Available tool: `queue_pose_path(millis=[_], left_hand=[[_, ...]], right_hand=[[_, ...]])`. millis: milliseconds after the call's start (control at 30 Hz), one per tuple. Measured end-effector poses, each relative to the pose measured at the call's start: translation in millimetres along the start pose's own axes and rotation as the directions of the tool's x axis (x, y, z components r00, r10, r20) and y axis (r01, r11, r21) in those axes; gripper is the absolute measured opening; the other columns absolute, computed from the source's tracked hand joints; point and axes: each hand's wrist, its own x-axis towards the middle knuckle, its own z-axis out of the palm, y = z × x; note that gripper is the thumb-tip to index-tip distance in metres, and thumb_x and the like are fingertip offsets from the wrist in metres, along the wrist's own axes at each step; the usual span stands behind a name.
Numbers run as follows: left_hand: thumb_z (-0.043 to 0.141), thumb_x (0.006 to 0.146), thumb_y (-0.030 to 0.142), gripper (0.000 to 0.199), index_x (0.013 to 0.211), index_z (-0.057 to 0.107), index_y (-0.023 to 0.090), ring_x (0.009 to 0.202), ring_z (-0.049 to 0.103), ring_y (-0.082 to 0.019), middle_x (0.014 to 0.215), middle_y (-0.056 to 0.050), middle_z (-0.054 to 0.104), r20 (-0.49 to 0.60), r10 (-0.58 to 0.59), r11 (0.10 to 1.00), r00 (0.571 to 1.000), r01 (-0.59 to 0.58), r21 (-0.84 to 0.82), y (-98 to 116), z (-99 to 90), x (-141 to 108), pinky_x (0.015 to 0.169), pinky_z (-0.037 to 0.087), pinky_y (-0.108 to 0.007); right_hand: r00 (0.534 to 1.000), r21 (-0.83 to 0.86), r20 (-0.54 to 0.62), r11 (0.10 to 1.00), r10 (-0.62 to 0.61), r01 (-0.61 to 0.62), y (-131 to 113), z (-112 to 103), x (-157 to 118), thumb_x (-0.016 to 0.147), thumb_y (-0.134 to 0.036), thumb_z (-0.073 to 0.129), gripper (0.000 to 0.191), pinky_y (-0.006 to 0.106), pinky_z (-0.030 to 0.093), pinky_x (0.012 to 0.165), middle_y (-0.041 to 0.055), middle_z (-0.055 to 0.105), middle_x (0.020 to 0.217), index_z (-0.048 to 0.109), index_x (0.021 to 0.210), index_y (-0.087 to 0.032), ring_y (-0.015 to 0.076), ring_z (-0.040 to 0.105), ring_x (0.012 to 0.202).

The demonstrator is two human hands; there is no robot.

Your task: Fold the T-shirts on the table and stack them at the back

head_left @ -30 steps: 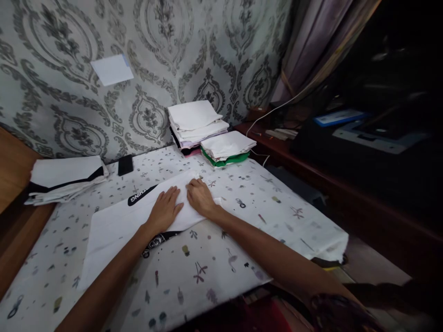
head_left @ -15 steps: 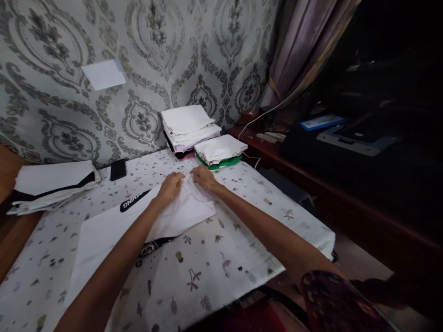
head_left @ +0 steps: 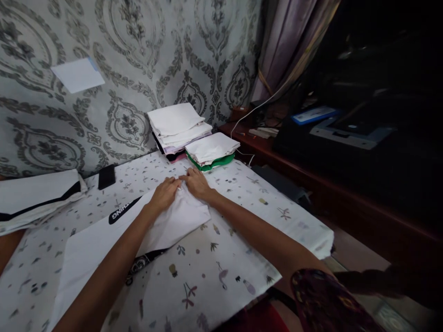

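Note:
A white T-shirt (head_left: 93, 244) with black printed patches lies across the patterned cloth, its far part folded over. My left hand (head_left: 166, 192) is closed on the shirt's far edge. Right beside it, my right hand (head_left: 198, 183) pinches the same edge, the fingertips of both hands almost meeting. Lettering on one black patch (head_left: 121, 211) shows left of my left forearm. A second black print (head_left: 141, 263) peeks out under the fold, partly hidden by that forearm.
Beyond my hands stand a taller stack of folded clothes (head_left: 178, 122) and a lower stack (head_left: 212, 147) with a green piece at its bottom. On the left are a dark phone (head_left: 107, 177) and more folded white clothes (head_left: 38, 191). A white cable (head_left: 258, 104) runs at the right.
The view has turned slightly right, so things sit further left. Both hands keep hold of the shirt's edge and have drawn closer together; the folded part looks smoother.

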Motion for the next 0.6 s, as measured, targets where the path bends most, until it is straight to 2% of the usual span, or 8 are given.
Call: queue_pose_path(millis=[167, 300, 367, 467, 600], left_hand=[[0.038, 0.094, 0.012, 0.025, 0.099, 0.060, 0.022, 0.102, 0.055, -0.023, 0.102, -0.007, 0.058, -0.035, 0.037, 0.999, 0.999, -0.037, 0.006, 1, 2.2, -5, 0.091, 0.048, -0.037], [0.038, 0.090, 0.008, 0.031, 0.108, 0.059, 0.021, 0.107, 0.055, -0.023, 0.106, -0.009, 0.061, -0.084, 0.042, 0.992, 0.996, -0.051, -0.112, -5, 7.8, -6, 0.097, 0.047, -0.040], [0.039, 0.087, 0.006, 0.035, 0.112, 0.058, 0.021, 0.107, 0.057, -0.022, 0.109, -0.009, 0.063, -0.114, 0.029, 0.983, 0.993, -0.049, -0.179, -9, 9.6, -8, 0.098, 0.047, -0.040], [0.041, 0.085, 0.006, 0.038, 0.116, 0.056, 0.021, 0.109, 0.058, -0.022, 0.116, -0.009, 0.064, -0.117, 0.018, 0.973, 0.993, -0.044, -0.226, -11, 8.0, -12, 0.101, 0.046, -0.041], [0.047, 0.087, 0.013, 0.038, 0.124, 0.055, 0.020, 0.111, 0.059, -0.024, 0.121, -0.010, 0.064, -0.061, -0.022, 0.983, 0.998, 0.010, -0.185, -10, -1.4, -22, 0.101, 0.047, -0.043]], right_hand=[[0.999, 0.019, -0.007, 0.999, 0.033, -0.033, 1, 0, 2, 0.095, -0.011, 0.047, 0.044, 0.042, 0.041, 0.100, 0.0124, 0.059, 0.119, 0.069, 0.128, -0.030, 0.0273, 0.050, 0.116], [0.998, 0.080, -0.004, 0.995, 0.059, -0.059, 0, -7, 4, 0.091, -0.006, 0.047, 0.044, 0.039, 0.041, 0.105, 0.0141, 0.064, 0.119, 0.069, 0.128, -0.018, 0.0254, 0.054, 0.117], [0.999, 0.146, -0.042, 0.989, -0.003, 0.009, -3, -8, 5, 0.088, -0.002, 0.044, 0.052, 0.037, 0.040, 0.107, 0.0134, 0.064, 0.126, 0.062, 0.135, -0.016, 0.0235, 0.054, 0.122], [0.990, 0.291, -0.048, 0.946, -0.136, 0.144, -7, -5, 4, 0.086, 0.001, 0.042, 0.063, 0.036, 0.043, 0.105, 0.0087, 0.064, 0.134, 0.053, 0.144, -0.021, 0.0203, 0.056, 0.124], [0.991, 0.377, 0.005, 0.918, -0.131, 0.119, -7, 4, 3, 0.085, 0.001, 0.043, 0.062, 0.035, 0.048, 0.101, 0.0076, 0.069, 0.128, 0.054, 0.142, -0.021, 0.0192, 0.063, 0.117]])
